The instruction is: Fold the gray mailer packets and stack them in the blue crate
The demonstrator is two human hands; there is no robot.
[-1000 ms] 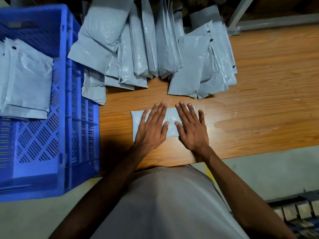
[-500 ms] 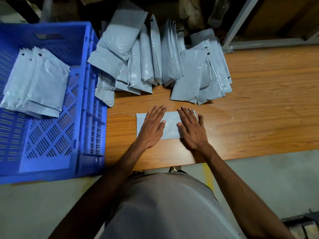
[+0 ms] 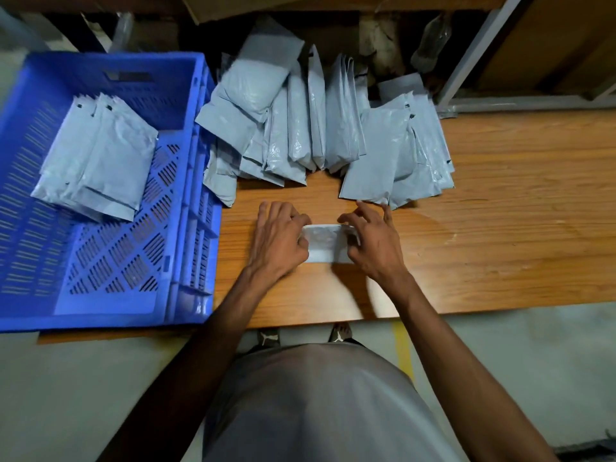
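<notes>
Both hands grip a small folded gray packet on the grainy wooden tabletop: left hand and right hand curl their fingers around its ends. Smooth plastic mailers lie in the perforated blue crate.

A small folded gray mailer packet lies flat on the wood, pinched at both ends. Beyond the grip, unfolded gray packets lean overlapping in a loose row. Left of the grip stands the blue slotted crate, with folded packets stacked inside.
</notes>
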